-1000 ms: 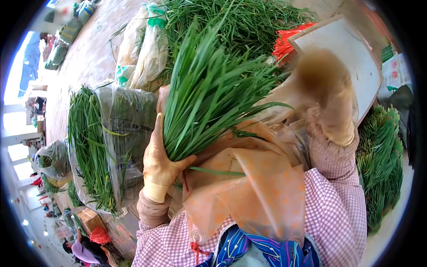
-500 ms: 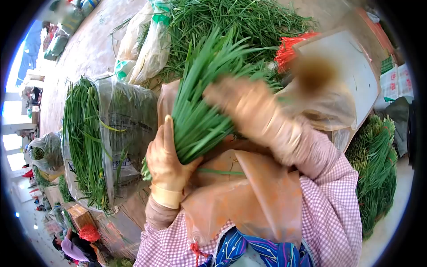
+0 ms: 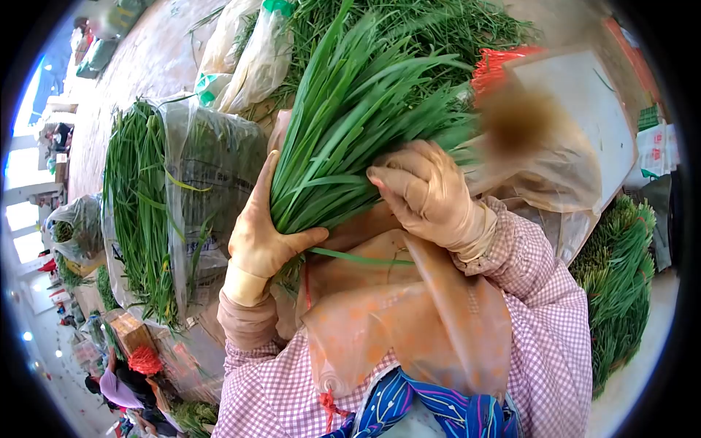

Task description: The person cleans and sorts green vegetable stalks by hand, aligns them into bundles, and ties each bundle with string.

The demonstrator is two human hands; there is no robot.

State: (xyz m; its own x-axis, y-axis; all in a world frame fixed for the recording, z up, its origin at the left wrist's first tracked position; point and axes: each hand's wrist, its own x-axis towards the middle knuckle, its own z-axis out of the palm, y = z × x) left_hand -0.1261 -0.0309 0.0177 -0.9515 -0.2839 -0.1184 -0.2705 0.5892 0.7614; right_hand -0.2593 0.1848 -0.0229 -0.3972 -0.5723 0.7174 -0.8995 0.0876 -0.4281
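A thick bunch of garlic chives fans up and to the right from my gloved left hand, whose fingers and thumb wrap its lower end. At the bunch's right side is my gloved right hand, its fingers curled in against the leaves. Whatever those fingers pinch, if anything, is hidden. One loose green leaf lies across the brownish plastic apron below the bunch.
A pile of loose chives spreads at the back. Left stands a plastic-wrapped bundle of chives. Red ties lie beside a white-topped board. Stacked tied bunches are at right. Another person is far left.
My right hand, blurred over the bunch before, has drawn down and right to its side with fingers curled. The chives have fanned wider, and my left hand still grips them.
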